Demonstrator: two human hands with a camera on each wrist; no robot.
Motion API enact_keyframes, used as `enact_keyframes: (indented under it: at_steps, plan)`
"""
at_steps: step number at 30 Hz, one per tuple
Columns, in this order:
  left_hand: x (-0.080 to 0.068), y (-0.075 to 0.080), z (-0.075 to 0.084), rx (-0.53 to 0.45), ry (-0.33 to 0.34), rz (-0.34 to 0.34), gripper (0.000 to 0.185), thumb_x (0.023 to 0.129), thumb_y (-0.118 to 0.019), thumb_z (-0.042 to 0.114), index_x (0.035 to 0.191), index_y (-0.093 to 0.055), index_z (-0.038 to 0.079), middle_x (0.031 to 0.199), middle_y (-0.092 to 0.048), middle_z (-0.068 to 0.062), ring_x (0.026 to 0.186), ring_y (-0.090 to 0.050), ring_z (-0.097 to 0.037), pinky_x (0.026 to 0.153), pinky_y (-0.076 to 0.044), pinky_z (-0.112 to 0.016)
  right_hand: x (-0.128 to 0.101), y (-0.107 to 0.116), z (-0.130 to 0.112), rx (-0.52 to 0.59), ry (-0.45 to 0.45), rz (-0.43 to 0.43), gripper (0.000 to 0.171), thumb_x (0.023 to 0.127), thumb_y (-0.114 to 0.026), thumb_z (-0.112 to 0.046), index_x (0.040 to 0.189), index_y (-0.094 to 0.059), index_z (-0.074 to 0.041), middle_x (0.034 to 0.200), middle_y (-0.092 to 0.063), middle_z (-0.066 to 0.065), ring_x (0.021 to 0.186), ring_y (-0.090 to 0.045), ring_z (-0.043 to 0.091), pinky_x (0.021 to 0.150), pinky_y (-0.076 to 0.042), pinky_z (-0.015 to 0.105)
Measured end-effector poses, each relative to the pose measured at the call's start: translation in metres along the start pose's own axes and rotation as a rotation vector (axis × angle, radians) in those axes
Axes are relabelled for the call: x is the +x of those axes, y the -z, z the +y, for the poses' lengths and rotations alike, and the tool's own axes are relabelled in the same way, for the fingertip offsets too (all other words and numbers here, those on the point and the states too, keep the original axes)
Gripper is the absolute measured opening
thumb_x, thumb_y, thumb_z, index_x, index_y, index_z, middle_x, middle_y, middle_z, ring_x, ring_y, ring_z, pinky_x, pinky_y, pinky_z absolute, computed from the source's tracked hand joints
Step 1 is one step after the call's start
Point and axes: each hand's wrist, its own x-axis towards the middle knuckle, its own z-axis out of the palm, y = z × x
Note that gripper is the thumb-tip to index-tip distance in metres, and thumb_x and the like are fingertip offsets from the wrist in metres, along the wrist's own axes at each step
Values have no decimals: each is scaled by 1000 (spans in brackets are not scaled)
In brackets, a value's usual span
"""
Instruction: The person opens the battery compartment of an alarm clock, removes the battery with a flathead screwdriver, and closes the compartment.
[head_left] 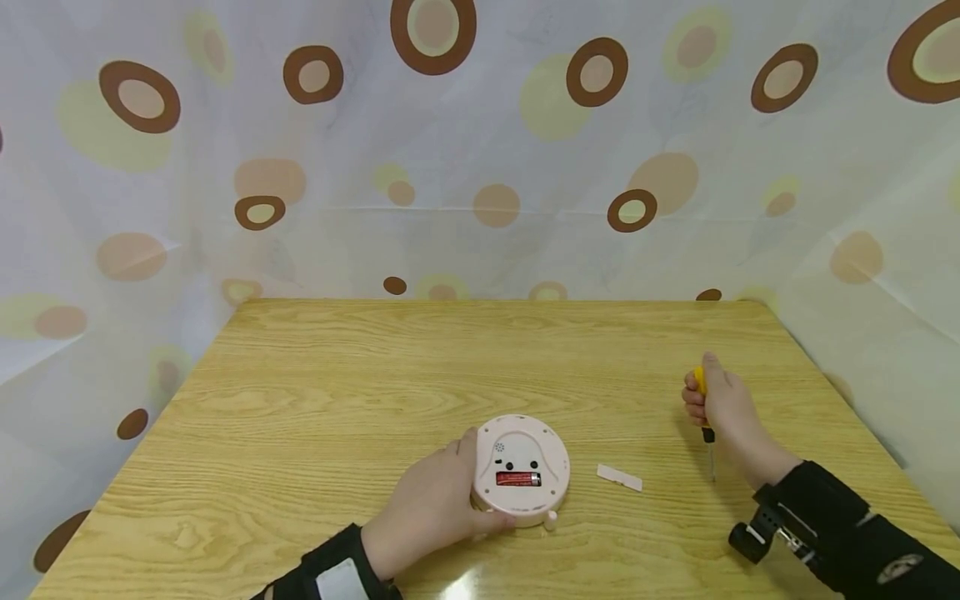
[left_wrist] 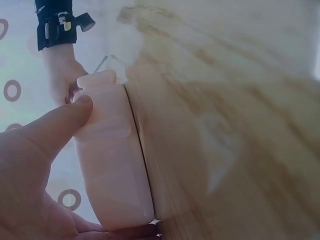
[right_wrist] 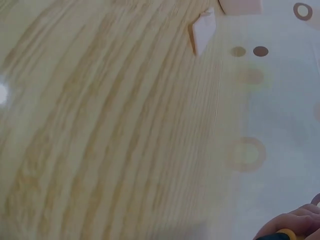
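Note:
A round pale pink alarm clock (head_left: 522,433) lies back side up on the table. Its battery slot is uncovered, and a red battery (head_left: 516,479) shows inside. My left hand (head_left: 435,496) grips the clock from the left, the thumb along its near side by a small foot. In the left wrist view that thumb (left_wrist: 82,105) presses the clock's side wall (left_wrist: 112,165). Off to the right, my right hand (head_left: 720,404) holds a screwdriver (head_left: 708,435) by its yellow and black handle, the thin metal shaft pointing down. Only part of this hand appears in the right wrist view.
Between the clock and the right hand lies a small pale pink battery cover (head_left: 619,477), also visible in the right wrist view. The wood-grain table (head_left: 360,367) ends at a patterned curtain (head_left: 450,167) at the back and sides.

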Motion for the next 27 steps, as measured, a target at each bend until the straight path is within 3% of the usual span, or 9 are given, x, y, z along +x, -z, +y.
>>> enact_keyframes:
  at_steps: [7, 27]
  plan:
    - [0, 0, 0, -4, -6, 2, 115, 74, -90, 62, 154, -44, -5, 129, -72, -19, 111, -73, -32, 87, -61, -44, 3, 6, 5, 7, -28, 14, 58, 115, -8, -48, 87, -44, -12, 69, -41, -9, 60, -43, 6, 60, -40, 24]
    - [0, 0, -1, -11, -6, 3, 116, 74, -90, 62, 156, -42, -5, 132, -71, -19, 114, -72, -32, 91, -61, -45, 10, 4, 15, -144, -32, 54, 57, 116, -7, -41, 102, -47, -3, 75, -46, -8, 67, -46, 8, 65, -44, 26]
